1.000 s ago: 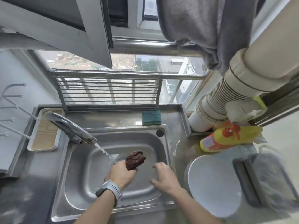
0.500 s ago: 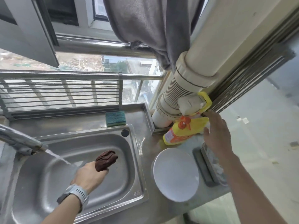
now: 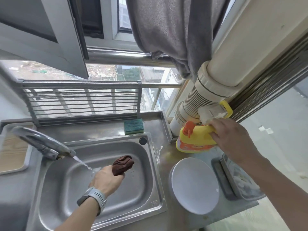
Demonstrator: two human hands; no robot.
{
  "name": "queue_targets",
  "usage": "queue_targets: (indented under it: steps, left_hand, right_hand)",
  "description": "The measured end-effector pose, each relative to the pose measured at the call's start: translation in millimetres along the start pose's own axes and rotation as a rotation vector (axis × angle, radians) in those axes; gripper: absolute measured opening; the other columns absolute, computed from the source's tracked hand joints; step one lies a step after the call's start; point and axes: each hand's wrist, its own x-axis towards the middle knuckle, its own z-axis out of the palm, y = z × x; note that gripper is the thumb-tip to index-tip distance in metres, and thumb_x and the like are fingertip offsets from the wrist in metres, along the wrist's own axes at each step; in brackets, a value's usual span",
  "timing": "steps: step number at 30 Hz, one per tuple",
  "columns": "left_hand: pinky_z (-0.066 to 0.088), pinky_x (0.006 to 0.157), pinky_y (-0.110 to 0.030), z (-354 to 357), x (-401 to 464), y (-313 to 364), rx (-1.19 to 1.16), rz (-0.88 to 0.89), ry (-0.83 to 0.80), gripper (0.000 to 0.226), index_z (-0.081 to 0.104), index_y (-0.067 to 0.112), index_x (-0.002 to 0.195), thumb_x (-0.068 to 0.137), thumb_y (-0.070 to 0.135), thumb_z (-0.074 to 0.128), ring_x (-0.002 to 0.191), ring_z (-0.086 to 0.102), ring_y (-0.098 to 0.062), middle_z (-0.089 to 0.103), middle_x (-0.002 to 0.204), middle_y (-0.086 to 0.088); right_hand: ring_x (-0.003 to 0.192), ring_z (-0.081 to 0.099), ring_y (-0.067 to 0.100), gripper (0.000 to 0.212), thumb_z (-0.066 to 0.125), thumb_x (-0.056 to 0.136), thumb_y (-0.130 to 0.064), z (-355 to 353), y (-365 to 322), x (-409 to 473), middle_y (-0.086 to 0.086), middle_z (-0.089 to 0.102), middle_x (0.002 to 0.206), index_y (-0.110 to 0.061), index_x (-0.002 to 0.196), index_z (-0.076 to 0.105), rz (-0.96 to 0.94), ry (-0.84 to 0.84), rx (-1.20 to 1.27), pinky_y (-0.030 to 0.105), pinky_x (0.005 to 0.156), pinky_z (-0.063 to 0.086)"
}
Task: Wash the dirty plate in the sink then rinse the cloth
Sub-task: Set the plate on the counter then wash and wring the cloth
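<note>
- The left hand (image 3: 106, 179), a watch (image 3: 92, 200) on its wrist, is clenched around a wadded brown cloth (image 3: 123, 165) and holds it over the basin of the sink (image 3: 155, 177).
- The plate (image 3: 194, 185) is not in the sink: it lies on the steel table (image 3: 168, 157) just right of the basin, white face up, and any soiling on it is too faint to make out.
- Right of the plate sits a grey tray (image 3: 221, 179), partly hidden by the right forearm.
- The tap (image 3: 41, 145) is running; its thin stream falls into the basin just left of the left hand, missing the cloth.
- Further back, the right hand (image 3: 233, 140) grasps the yellow detergent bottle (image 3: 195, 140) near its handle, beside the ribbed pipe (image 3: 191, 104).
- A green sponge (image 3: 133, 125) rests on the ledge behind the sink, below the rail rack (image 3: 80, 100).
- Judgement: this is the soaping stage, before any scrubbing of the plate.
- The next move likely calls for bringing the bottle over the cloth, tipping or squeezing out a little soap, then getting the plate into the basin.
</note>
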Motion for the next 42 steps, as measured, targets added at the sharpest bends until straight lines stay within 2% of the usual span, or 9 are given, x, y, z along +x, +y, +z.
queue_targets:
  steps: [5,9,15,25,30,33,36,39,42]
  left_hand:
    - [0.054,0.067,-0.027,-9,2,2,0.007,-0.017,-0.01,0.026,0.065,0.03,0.077,0.069,0.054,0.058,0.069,0.066,-0.017,0.07,0.069,0.008]
    - [0.055,0.068,-0.028,-12,4,-1,-0.011,-0.014,-0.009,0.025,0.066,0.031,0.077,0.07,0.054,0.058,0.07,0.067,-0.018,0.07,0.067,0.007]
    - [0.054,0.067,-0.028,-14,8,-8,-0.028,-0.015,-0.017,0.024,0.066,0.028,0.079,0.073,0.051,0.06,0.071,0.067,-0.018,0.071,0.07,0.006]
    - [0.048,0.063,-0.027,-17,11,-11,-0.055,-0.025,0.019,0.02,0.067,0.028,0.08,0.077,0.048,0.065,0.074,0.066,-0.019,0.071,0.072,0.006]
    - [0.045,0.066,-0.027,-12,14,-3,-0.112,0.012,0.003,0.022,0.068,0.028,0.089,0.08,0.049,0.069,0.077,0.066,-0.018,0.072,0.078,0.007]
    - [0.046,0.068,-0.026,-2,19,5,-0.152,0.058,-0.009,0.023,0.069,0.03,0.094,0.08,0.048,0.072,0.079,0.067,-0.015,0.072,0.08,0.01]
    - [0.047,0.067,-0.025,12,25,18,-0.223,0.089,-0.011,0.025,0.071,0.029,0.099,0.079,0.044,0.075,0.08,0.068,-0.014,0.073,0.081,0.008]
    - [0.048,0.063,-0.022,30,33,35,-0.266,0.104,-0.021,0.029,0.069,0.029,0.103,0.079,0.045,0.074,0.077,0.068,-0.009,0.072,0.082,0.01]
    - [0.05,0.067,-0.024,49,42,55,-0.28,0.152,-0.043,0.036,0.064,0.031,0.109,0.079,0.051,0.071,0.081,0.068,-0.01,0.072,0.088,0.01]
  right_hand:
    - [0.064,0.067,0.029,0.023,0.078,0.07,-0.004,-12,-62,41,0.007,0.066,0.07,-0.011,0.08,0.059,0.118,-0.093,-0.147,0.033,0.054,0.051]
    - [0.086,0.071,0.029,0.011,0.056,0.09,-0.005,2,-102,75,0.009,0.072,0.091,-0.011,0.098,0.06,0.262,-0.165,-0.096,0.036,0.07,0.054]
    - [0.094,0.07,0.03,0.013,0.05,0.092,-0.003,32,-135,108,0.01,0.071,0.099,-0.007,0.101,0.058,0.349,-0.157,0.009,0.036,0.074,0.051]
    - [0.095,0.07,0.029,0.011,0.057,0.094,-0.01,43,-132,128,0.011,0.069,0.1,-0.003,0.102,0.059,0.408,-0.103,0.048,0.035,0.074,0.052]
    - [0.09,0.069,0.031,0.034,0.065,0.092,-0.033,43,-125,108,0.013,0.07,0.094,-0.003,0.106,0.059,0.416,-0.021,0.145,0.036,0.073,0.052]
    - [0.086,0.069,0.029,0.03,0.068,0.089,-0.032,53,-121,72,0.01,0.07,0.092,-0.007,0.105,0.063,0.403,0.067,0.249,0.037,0.074,0.054]
    - [0.088,0.067,0.03,0.034,0.073,0.085,-0.033,69,-115,47,0.009,0.064,0.102,-0.011,0.11,0.063,0.431,0.114,0.297,0.037,0.071,0.053]
    - [0.091,0.066,0.031,0.038,0.072,0.086,-0.036,79,-101,57,0.009,0.065,0.102,-0.012,0.113,0.06,0.475,0.133,0.349,0.039,0.074,0.052]
    - [0.088,0.068,0.028,0.032,0.071,0.088,-0.034,89,-98,72,0.007,0.071,0.095,-0.013,0.111,0.062,0.43,0.161,0.391,0.039,0.077,0.054]
